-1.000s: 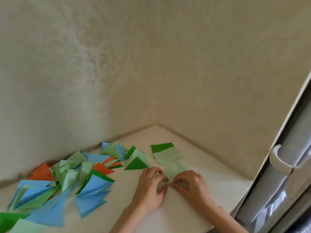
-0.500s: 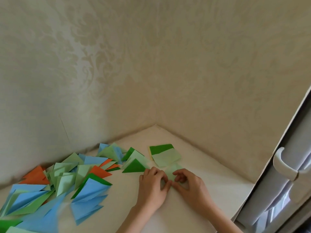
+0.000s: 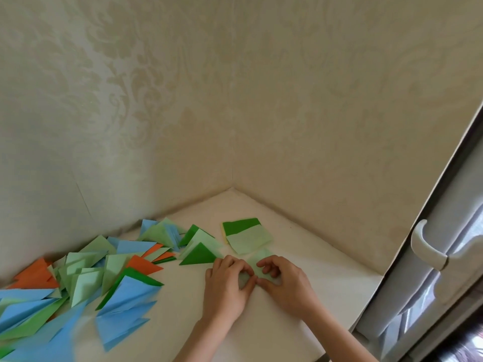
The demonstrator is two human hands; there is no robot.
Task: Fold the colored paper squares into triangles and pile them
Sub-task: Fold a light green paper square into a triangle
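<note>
Fingers of the left hand [image 3: 226, 284] and right hand [image 3: 283, 280] are curled and pinched on a light green paper [image 3: 261, 259] pressed flat on the white tabletop [image 3: 326, 280], most of the sheet being hidden under them, so its fold state probably cannot be judged. Just beyond it, a small stack of unfolded squares [image 3: 247, 236] is seen, dark green under light green. Folded triangles [image 3: 104, 273] in blue, green and orange are heaped to the left along the wall [image 3: 130, 113]; a window handle [image 3: 424, 246] is seen at the right.
</note>
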